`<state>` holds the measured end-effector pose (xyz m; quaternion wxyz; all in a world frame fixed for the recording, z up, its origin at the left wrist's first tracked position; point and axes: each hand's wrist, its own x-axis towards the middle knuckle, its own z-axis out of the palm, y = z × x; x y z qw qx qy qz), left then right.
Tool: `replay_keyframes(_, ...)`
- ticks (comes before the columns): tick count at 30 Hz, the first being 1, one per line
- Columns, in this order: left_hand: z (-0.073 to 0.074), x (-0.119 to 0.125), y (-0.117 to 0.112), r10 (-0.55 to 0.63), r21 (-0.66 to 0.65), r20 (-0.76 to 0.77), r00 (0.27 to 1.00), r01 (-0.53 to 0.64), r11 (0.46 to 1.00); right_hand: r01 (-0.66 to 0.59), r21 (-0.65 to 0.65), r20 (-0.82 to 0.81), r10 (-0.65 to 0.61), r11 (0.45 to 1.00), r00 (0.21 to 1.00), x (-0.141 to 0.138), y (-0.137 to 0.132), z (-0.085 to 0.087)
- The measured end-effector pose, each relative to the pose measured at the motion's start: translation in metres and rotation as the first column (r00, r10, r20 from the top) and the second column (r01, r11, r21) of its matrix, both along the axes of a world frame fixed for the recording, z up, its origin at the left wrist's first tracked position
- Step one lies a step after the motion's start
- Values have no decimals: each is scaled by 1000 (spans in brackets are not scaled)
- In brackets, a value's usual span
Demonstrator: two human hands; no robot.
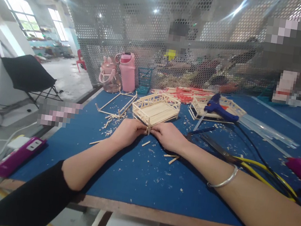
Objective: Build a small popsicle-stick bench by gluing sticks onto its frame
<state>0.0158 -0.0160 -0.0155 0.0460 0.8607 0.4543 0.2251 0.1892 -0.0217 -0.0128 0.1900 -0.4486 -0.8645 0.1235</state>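
A shallow six-sided tray built of pale wooden sticks (157,112), with a slatted floor and a low lattice rim, rests on the blue tabletop (140,179). My left hand (130,132) pinches its near corner from the left. From the other side my right hand (169,135) pinches the same corner, the fingertips of both hands almost meeting at a short upright stick. Exactly which stick each hand grips is partly hidden by the fingers. Loose stick offcuts (146,143) lie just below my hands.
To the right are a blue glue gun (221,110) on a second stick tray (196,110), clear glue sticks (269,130) and yellow-handled shears (223,152). An open stick frame (112,103), pink bottles (128,72) and red-tipped sticks (181,94) stand farther back, before a perforated metal screen (141,24).
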Motion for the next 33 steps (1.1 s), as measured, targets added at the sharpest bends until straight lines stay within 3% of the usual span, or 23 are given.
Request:
replay_keyframes(5, 2, 0, -2, -19, -25, 31, 999, 20, 999, 73, -83, 80, -67, 994, 995, 6, 5, 16)
replay_keyframes(10, 2, -3, -4, 57, -61, 88, 995, -52, 997, 196, -51, 177, -184, 979, 967, 24, 4, 49)
replay_keyframes(13, 5, -7, -7, 149, -75, 129, 980, -140, 987, 313, -34, 40, -312, 949, 949, 46, 0, 68)
replay_keyframes(15, 9, -10, -8, 224, -44, 174, 959, -219, 975, 428, 68, -86, -422, 901, 902, 64, -3, 73)
replay_keyframes(17, 14, -13, -5, 271, 52, 229, 935, -290, 956, 546, 218, -182, -516, 809, 837, 83, -4, 71)
replay_keyframes(19, 20, -15, 2, 234, 194, 243, 941, -284, 939, 605, 333, -191, -577, 723, 794, 102, -1, 62)
replay_keyframes(22, 28, -15, 19, 67, 319, 87, 994, -92, 943, 614, 359, -63, -638, 703, 767, 126, 8, 46)
replay_keyframes(24, 31, -15, 30, -27, 278, -41, 999, 38, 960, 659, 312, 3, -694, 685, 720, 138, 14, 36)
replay_keyframes(26, 32, -14, 36, -65, 228, -95, 993, 85, 970, 702, 283, 20, -736, 653, 677, 146, 17, 30)
replay_keyframes(29, 32, -12, 32, 2, 244, -71, 997, 15, 970, 703, 303, 10, -740, 643, 672, 153, 18, 25)
replay_keyframes(33, 32, -6, 14, 215, 286, 3, 977, -207, 936, 731, 243, 70, -763, 638, 643, 158, 24, 24)
